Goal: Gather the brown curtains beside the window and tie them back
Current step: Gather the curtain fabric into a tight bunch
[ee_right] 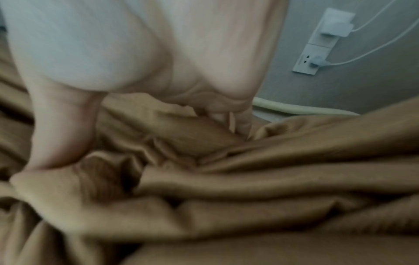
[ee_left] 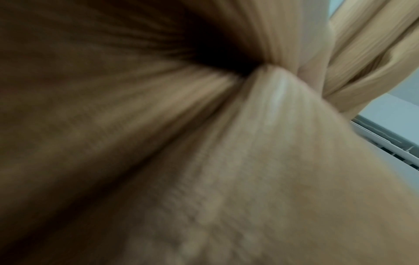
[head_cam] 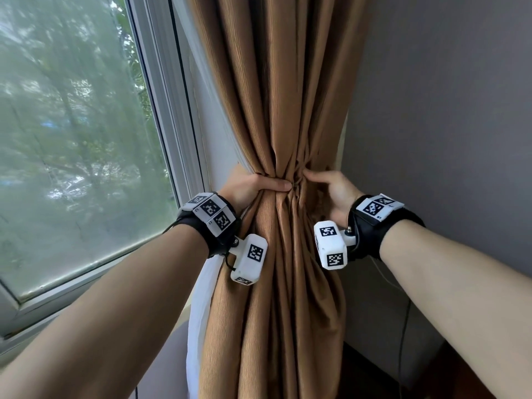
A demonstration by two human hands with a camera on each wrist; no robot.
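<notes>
Now the 2 hands, left hand (head_cam: 253,185) and right hand (head_cam: 331,188), grip the gathered brown curtains (head_cam: 288,110) at their narrow waist, between the window (head_cam: 161,116) frame and the grey wall (head_cam: 446,110).

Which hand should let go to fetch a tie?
Probably the right hand: the left hand wraps the cinched brown curtains, while the right only pinches the folds. No tie is visible.

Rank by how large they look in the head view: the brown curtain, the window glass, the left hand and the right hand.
1. Brown ribbed fabric curtain, about as large as the window glass; too close to rank.
2. Left hand and right hand look alike in size, each gripping the curtain's gathered waist.
</notes>
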